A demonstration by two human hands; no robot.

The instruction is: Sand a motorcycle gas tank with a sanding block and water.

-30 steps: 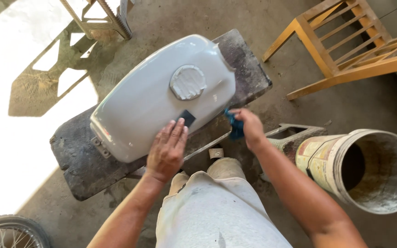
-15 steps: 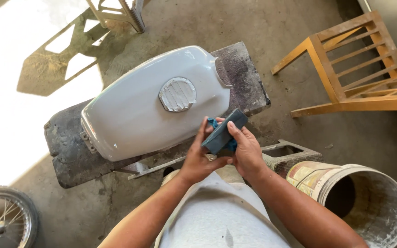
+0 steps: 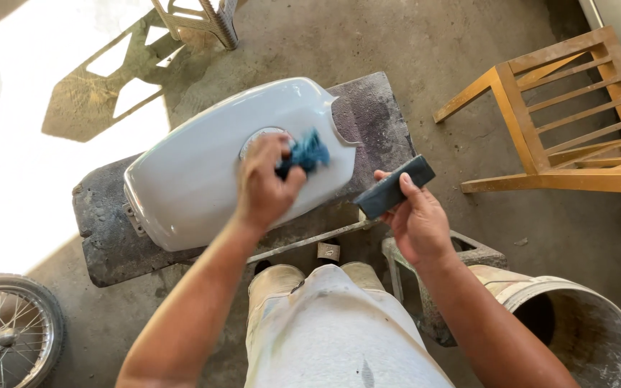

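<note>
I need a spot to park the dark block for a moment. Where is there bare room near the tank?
Free: the dark slab past the tank on the right, and the concrete floor between slab and wooden chair. Crowded: below the right hand, where the bucket and a metal frame sit close.

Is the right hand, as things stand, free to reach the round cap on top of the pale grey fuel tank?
Probably not: the right hand grips a dark sanding block, and the left hand with its blue rag covers the cap.
</note>
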